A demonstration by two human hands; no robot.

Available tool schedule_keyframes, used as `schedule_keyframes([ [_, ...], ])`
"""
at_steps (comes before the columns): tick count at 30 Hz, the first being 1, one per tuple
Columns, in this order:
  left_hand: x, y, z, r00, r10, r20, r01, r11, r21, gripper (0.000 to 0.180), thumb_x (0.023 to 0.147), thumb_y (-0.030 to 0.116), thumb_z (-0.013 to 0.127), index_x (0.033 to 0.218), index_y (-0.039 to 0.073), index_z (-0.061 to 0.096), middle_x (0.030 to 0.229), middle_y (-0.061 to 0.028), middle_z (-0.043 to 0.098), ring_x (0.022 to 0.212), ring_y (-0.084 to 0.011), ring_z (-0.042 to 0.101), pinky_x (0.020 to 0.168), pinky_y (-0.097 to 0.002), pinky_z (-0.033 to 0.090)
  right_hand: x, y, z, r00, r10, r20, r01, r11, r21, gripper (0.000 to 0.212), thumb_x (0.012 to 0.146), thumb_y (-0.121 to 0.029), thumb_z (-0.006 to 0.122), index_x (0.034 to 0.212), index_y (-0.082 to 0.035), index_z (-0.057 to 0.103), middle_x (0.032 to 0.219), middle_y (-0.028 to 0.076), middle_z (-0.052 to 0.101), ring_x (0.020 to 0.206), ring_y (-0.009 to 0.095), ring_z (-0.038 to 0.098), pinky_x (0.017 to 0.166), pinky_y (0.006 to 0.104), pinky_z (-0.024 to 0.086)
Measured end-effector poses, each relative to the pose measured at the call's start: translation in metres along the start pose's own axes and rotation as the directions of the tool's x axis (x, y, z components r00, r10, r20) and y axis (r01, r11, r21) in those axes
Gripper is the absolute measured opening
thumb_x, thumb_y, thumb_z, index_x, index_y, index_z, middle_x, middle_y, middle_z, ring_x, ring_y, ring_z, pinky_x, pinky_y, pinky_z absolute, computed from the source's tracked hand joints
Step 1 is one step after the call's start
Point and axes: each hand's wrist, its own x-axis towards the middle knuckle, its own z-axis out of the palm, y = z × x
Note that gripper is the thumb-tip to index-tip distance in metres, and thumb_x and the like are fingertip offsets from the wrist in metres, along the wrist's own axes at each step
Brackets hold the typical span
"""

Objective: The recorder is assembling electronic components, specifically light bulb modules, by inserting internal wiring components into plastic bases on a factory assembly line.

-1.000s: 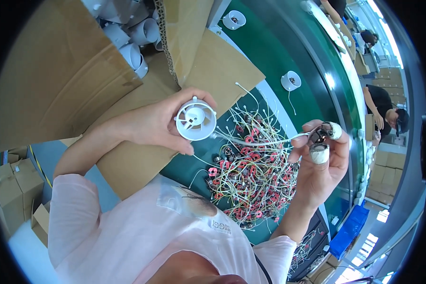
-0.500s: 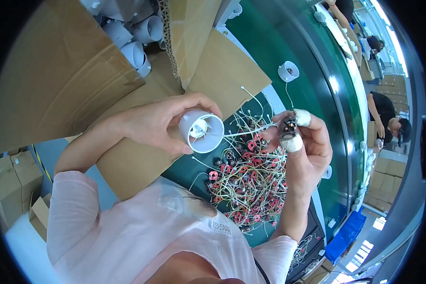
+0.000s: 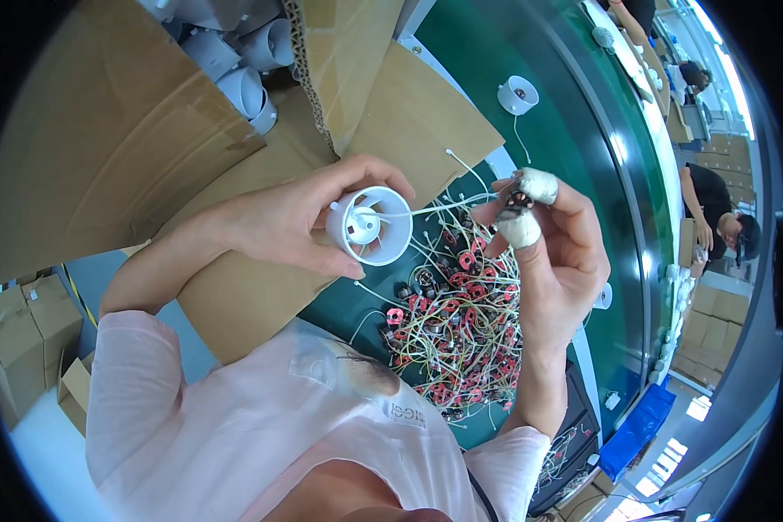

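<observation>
Gripping a white housing (image 3: 397, 237) with your left hand (image 3: 291, 222), you pinch a dark motor (image 3: 518, 201) in your right hand (image 3: 561, 252).

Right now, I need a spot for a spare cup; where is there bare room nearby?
Bare cardboard lies between the box flap and the green belt, and again below the left hand. The belt is bare left of the white cup. It is crowded left of the right forearm, where wired parts are heaped.

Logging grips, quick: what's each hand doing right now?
Left hand: closed around the white round housing.
Right hand: closed, pinching a small dark wired part between white-wrapped fingers.
</observation>
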Motion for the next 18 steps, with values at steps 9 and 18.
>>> schedule_keyframes([
  [9, 0.000, -0.011, -0.005, 0.998, 0.052, -0.035, -0.054, 0.997, -0.050, 0.066, 0.066, 0.004, 0.072, 0.123, 0.004, 0.039, 0.117, -0.0066, 0.047, 0.109, -0.0152, 0.048, 0.093, -0.0290, 0.040, -0.021, -0.016, -0.007, 0.992, 0.055, 0.114, -0.034, 0.984, -0.175, 0.034, 0.082, -0.011, 0.066, 0.107, 0.006, 0.052, 0.097, 0.015, 0.060, 0.080, 0.020, 0.063, 0.063, 0.0250, 0.053],
  [18, 0.000, -0.004, -0.001, 0.997, 0.073, -0.031, -0.069, 0.992, 0.103, 0.065, 0.068, 0.002, 0.069, 0.125, 0.006, 0.037, 0.117, -0.0045, 0.046, 0.114, -0.0133, 0.045, 0.095, -0.0301, 0.039, -0.031, -0.018, -0.006, 0.984, 0.136, 0.114, -0.097, 0.950, -0.297, 0.030, 0.079, -0.003, 0.066, 0.104, 0.007, 0.053, 0.094, 0.011, 0.059, 0.079, 0.017, 0.062, 0.072, 0.0295, 0.052],
])
